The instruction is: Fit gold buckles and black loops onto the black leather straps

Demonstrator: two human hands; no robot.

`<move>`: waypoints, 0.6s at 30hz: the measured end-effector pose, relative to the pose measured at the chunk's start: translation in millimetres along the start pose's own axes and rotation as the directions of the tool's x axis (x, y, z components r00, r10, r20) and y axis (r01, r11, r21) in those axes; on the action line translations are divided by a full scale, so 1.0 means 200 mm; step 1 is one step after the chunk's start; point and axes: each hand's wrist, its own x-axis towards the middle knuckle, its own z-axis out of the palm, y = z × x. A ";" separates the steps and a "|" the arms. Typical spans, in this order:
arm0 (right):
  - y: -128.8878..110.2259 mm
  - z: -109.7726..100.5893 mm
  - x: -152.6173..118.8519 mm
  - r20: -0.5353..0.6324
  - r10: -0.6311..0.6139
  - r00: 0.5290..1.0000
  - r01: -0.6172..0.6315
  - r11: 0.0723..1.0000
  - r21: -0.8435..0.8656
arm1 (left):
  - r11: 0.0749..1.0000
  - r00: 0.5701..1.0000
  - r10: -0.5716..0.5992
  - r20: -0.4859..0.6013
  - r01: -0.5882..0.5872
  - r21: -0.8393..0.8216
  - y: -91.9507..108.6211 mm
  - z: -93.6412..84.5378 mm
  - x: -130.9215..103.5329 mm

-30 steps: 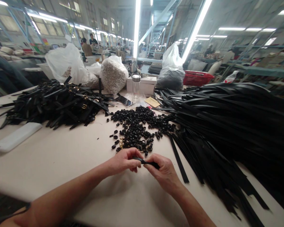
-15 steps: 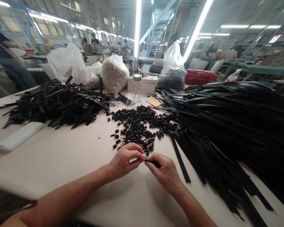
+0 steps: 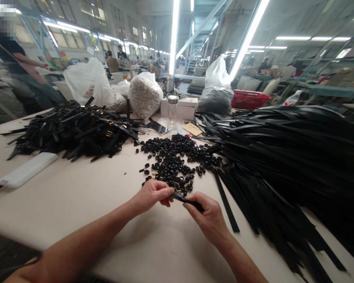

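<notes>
Between my two hands runs a short black strap (image 3: 179, 196), pinched at both ends above the table. My left hand (image 3: 153, 192) grips its left end between thumb and fingers. Around the right end my right hand (image 3: 208, 214) is closed, hiding part of the strap. Just beyond my hands lies a heap of small black loops (image 3: 177, 157). A few gold buckles (image 3: 154, 176) show at the heap's near edge, partly behind my left hand.
Buckled black straps (image 3: 73, 129) are piled at left, behind a white power bank-like block (image 3: 29, 169). Long black strips (image 3: 283, 157) cover the right side. A glass jar (image 3: 173, 108), phone (image 3: 157, 126), filled plastic bags (image 3: 146, 94) and red basket (image 3: 249, 99) stand at the back. A person (image 3: 20, 67) stands far left.
My left hand has drawn slightly left, away from my right hand, and more of the black strap now shows between them. The whole view has shifted a little.
</notes>
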 end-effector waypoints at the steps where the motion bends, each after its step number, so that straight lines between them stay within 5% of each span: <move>1: 0.00 0.01 0.00 -0.001 -0.004 1.000 0.004 1.000 0.015 | 0.999 1.000 -0.020 -0.001 0.020 -0.024 0.00 0.00 0.00; 7: 0.02 0.06 -0.02 -0.082 -0.029 0.996 0.034 0.997 0.062 | 0.994 0.998 -0.063 0.026 0.065 -0.089 -0.02 0.03 -0.01; 18: 0.04 0.08 -0.01 0.009 -0.126 0.992 0.125 0.991 0.049 | 0.995 0.998 0.010 0.068 -0.003 -0.103 -0.03 0.07 -0.02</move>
